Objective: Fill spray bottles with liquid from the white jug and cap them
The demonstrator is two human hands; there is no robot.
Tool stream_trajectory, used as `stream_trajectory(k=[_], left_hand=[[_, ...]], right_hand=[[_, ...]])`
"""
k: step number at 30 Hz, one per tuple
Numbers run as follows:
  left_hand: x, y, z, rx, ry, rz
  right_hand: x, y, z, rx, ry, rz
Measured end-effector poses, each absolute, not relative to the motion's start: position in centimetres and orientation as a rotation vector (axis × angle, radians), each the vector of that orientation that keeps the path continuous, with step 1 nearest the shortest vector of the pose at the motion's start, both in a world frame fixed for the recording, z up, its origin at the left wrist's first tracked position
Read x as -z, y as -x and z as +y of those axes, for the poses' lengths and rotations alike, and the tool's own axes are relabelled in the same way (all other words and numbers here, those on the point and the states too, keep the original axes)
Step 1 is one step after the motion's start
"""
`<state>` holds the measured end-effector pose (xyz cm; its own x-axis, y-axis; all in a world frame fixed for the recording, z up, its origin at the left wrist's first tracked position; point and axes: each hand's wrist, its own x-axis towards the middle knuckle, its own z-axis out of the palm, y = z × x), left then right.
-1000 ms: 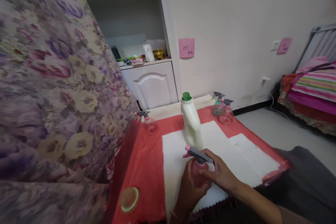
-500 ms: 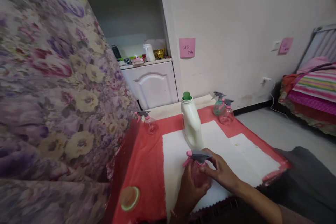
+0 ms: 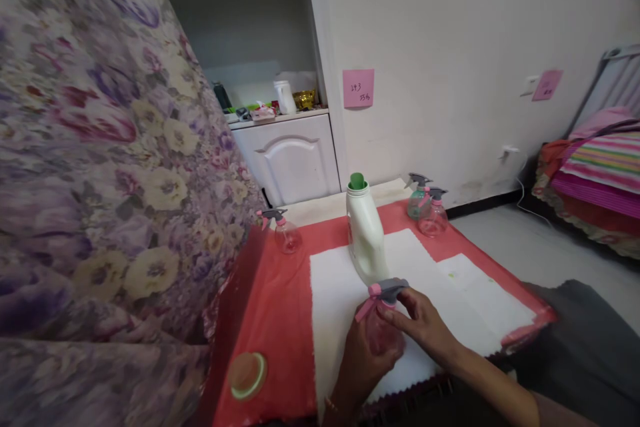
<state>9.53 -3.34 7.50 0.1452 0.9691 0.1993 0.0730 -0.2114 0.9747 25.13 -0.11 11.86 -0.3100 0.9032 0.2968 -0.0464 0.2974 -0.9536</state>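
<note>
A clear pink spray bottle [image 3: 384, 333] with a grey and pink trigger head stands between my hands above the white cloth [image 3: 330, 320]. My left hand [image 3: 363, 363] is wrapped round its body. At the neck, the fingers and thumb of my right hand [image 3: 423, 323] close on the collar just under the trigger head. Directly behind it stands a large white jug [image 3: 367, 233], uncapped, with something green [image 3: 357, 181] sticking up in its mouth.
A pink spray bottle [image 3: 287, 237] stands at the table's back left. Another pink one [image 3: 434, 220] and a green one [image 3: 416, 203] are at the back right. A round lid-like piece [image 3: 247, 375] lies front left on the red cover [image 3: 280, 307]. A floral curtain [image 3: 140, 213] hangs left.
The trigger head has turned on the bottle, its pink nozzle now swung nearer to me and to the right. My right hand has shifted slightly with it; my left still grips the body.
</note>
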Motion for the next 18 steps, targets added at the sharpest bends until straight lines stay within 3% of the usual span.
stream_trajectory(k=[11,18], left_hand=[[-6.9,-9.6,-3.4,-1.241,-1.478,1.157],[-6.2,-9.4,-3.4,-1.243,-1.528,1.24]], right_hand=[[-16.3,-27.3,-1.6,-0.955,0.831,-1.547],[-18.8,-27.7,-3.6,-1.003,0.893,-1.474]])
